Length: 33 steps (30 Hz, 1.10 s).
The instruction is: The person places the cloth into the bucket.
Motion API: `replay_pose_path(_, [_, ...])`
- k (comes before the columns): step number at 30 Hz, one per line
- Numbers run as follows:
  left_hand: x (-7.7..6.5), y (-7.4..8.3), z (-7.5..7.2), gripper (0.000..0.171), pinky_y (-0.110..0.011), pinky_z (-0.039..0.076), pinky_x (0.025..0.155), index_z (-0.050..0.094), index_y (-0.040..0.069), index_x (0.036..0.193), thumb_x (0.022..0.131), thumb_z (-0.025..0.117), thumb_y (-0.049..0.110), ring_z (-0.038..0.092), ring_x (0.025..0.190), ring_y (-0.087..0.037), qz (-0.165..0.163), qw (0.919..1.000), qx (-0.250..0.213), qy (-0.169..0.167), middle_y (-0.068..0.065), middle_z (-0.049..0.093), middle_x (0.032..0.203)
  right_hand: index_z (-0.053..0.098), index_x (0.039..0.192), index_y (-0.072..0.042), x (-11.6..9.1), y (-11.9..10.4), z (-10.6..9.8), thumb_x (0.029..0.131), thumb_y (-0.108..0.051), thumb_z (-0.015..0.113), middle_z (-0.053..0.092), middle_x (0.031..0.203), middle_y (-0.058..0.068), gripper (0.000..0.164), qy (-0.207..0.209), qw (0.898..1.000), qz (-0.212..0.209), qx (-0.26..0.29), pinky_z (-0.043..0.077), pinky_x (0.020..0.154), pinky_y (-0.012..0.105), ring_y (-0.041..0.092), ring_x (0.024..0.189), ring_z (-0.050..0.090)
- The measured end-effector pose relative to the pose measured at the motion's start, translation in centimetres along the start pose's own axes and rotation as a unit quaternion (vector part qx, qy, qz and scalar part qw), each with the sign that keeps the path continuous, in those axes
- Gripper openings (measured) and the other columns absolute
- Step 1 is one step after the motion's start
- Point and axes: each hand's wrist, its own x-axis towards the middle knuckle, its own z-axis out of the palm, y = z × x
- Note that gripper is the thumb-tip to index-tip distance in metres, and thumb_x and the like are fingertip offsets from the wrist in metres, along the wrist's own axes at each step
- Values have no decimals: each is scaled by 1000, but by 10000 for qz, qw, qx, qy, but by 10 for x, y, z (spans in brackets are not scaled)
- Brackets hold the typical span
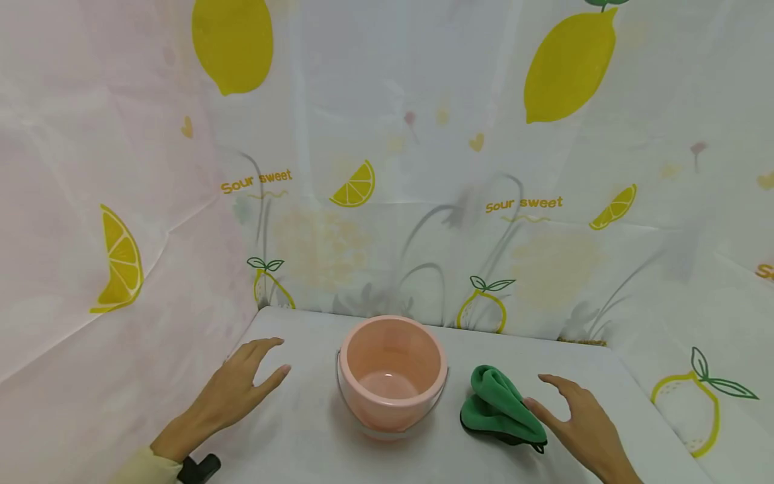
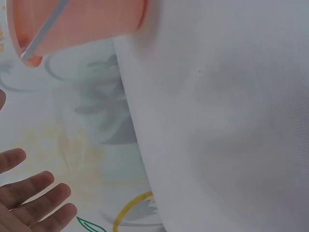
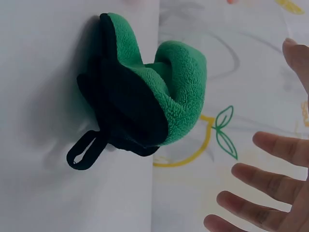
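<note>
Fingers (image 3: pixel 277 146) of the right hand (image 1: pixel 583 423): extending apart, released, grasping nothing. Left hand (image 1: pixel 232 390): fingers likewise extending loosely with thumb spread away, released. Both hands are hovering above the table (image 1: pixel 290 440), palms facing inward.

Nearest the right hand, a green cloth (image 1: pixel 500 407) is sitting on the table, to the right of the pink bucket (image 1: pixel 392 415). In the head view the right thumb is nearly meeting the cloth's edge; the right wrist view is showing a gap between them.

Cloth, appearance: bright green, looped terry pile, folding over itself into a rounded roll at the top. Dark backing (image 3: pixel 130 106) is showing on one side; a dark strap loop (image 3: pixel 87 150) is protruding from a lower corner.

Bucket: standing upright between the two hands, apart from both. Pale pink wall, glossy, with a highlight shining on the inner floor. A thin grey handle (image 2: pixel 46 30) is hanging down against the outside.

Left arm: a cream sleeve (image 1: pixel 145 466) is ending at the wrist, where a black device (image 1: pixel 199 468) is protruding beneath.

Writing, on the backdrop (image 1: pixel 363 54): orange lettering (image 1: pixel 256 181) is reading "Sour sweet", left of centre; matching words (image 1: pixel 524 204) are repeating it right of centre. A cut-off orange fragment (image 1: pixel 764 271) is showing at the right edge, beginning with "S". Around these, printed whole lemons (image 1: pixel 232 44), lemon wedges (image 1: pixel 123 262), outlined lemons (image 1: pixel 686 413) and small hearts (image 1: pixel 477 142) are decorating the sheet.
</note>
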Motion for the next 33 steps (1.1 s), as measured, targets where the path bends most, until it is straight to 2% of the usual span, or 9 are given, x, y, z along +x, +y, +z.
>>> replay_pose_path(15, [4,5,5,56,-57,49,100,56,13,143,100,65,48,55,129,-31,-96,9997,-143,-147,-8,58,139,60,142,-11,4,-9,0,95,-59,66,60,138,23,67,-113,9999,19,39,54,81,62,45,119,56])
replay_pose_path(22, [7,10,7,56,-56,49,100,57,12,143,100,65,48,55,128,-31,1,9999,-114,-92,-9,59,138,60,143,-12,5,-12,2,96,-60,64,59,139,24,68,-210,9997,80,82,55,81,60,44,119,57])
replay_pose_path(33, [13,18,12,56,-57,49,101,57,9,143,101,65,46,55,130,-32,26,9998,-169,-114,-9,60,139,62,141,-14,6,-17,5,96,-59,65,61,138,20,64,-27,9998,-55,208,55,81,57,41,119,57])
